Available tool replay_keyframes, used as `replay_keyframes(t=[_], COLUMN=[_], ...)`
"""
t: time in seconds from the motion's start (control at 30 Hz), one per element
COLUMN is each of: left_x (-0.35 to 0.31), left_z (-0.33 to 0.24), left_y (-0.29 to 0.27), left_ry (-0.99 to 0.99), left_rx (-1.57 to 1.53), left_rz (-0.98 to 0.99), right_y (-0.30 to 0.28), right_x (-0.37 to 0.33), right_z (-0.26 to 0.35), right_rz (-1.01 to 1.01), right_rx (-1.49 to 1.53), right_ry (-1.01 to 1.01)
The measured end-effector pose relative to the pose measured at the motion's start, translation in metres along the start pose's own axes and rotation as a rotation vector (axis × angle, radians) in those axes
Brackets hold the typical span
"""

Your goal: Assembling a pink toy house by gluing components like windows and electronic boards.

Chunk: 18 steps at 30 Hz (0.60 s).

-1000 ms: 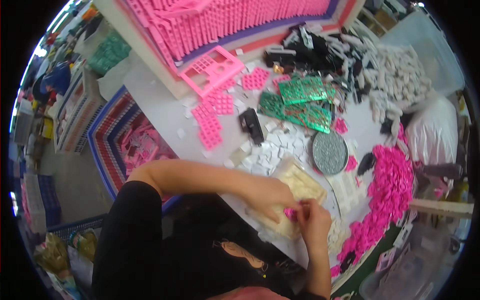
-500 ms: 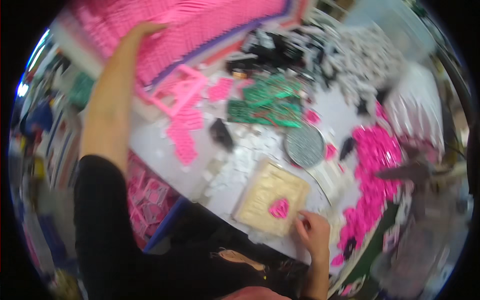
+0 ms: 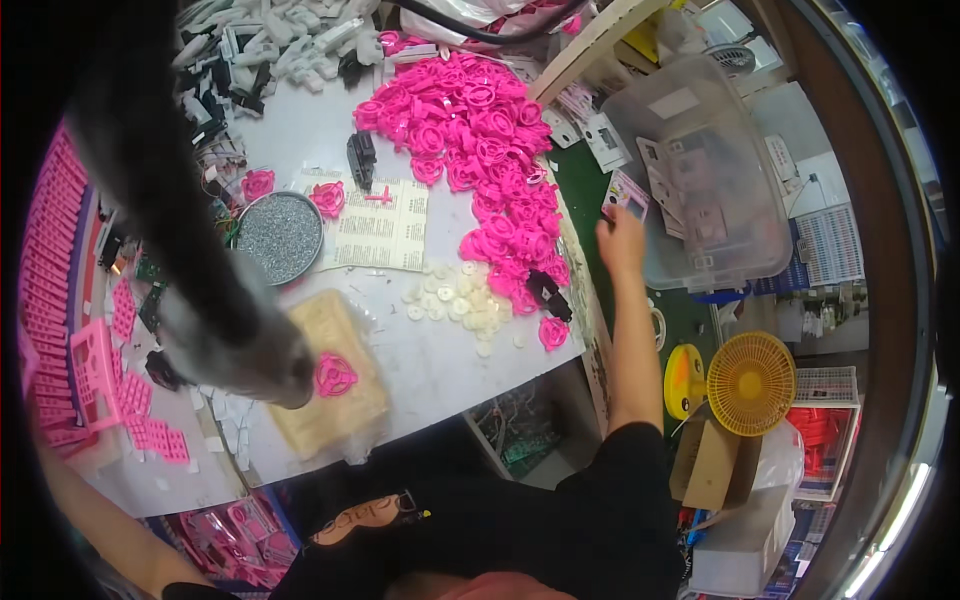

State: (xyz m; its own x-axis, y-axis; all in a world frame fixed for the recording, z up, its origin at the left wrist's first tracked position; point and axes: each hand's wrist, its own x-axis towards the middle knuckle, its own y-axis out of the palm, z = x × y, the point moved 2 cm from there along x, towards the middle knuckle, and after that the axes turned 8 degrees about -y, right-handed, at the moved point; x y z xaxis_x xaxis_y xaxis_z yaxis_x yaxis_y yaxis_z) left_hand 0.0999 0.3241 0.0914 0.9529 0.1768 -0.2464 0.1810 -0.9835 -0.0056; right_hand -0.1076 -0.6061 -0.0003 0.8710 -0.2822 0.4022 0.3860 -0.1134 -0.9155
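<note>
The right hand point(image 3: 622, 240) is at the lower edge of a pink-printed card point(image 3: 627, 193) just beside a clear plastic bin point(image 3: 722, 262), its fingers partly curled; whether they pinch the card cannot be told. The left forearm point(image 3: 112, 522) runs to the lower left rim, its hand out of view and its finger state indeterminable. A pink openwork ring piece point(image 3: 336, 375) lies on a beige pad point(image 3: 335, 428) on the white table point(image 3: 440, 365).

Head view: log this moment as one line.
right hand: at pink-and-white card | left hand: out of view | pink ring part: on cream block
</note>
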Motion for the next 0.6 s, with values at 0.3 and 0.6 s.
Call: replay_keyframes(t=[0.3, 0.6], left_x=[-0.124, -0.181], left_z=[0.081, 0.101], left_y=[0.089, 0.231], left_ry=[-0.087, -0.248], left_rx=[-0.715, 0.252], left_rz=[0.776, 0.521], right_y=[0.036, -0.061], right_x=[0.014, -0.033], right_z=[-0.076, 0.179], right_rz=[-0.088, -0.102], right_rx=[-0.268, 1.573], right_ry=[0.215, -0.187])
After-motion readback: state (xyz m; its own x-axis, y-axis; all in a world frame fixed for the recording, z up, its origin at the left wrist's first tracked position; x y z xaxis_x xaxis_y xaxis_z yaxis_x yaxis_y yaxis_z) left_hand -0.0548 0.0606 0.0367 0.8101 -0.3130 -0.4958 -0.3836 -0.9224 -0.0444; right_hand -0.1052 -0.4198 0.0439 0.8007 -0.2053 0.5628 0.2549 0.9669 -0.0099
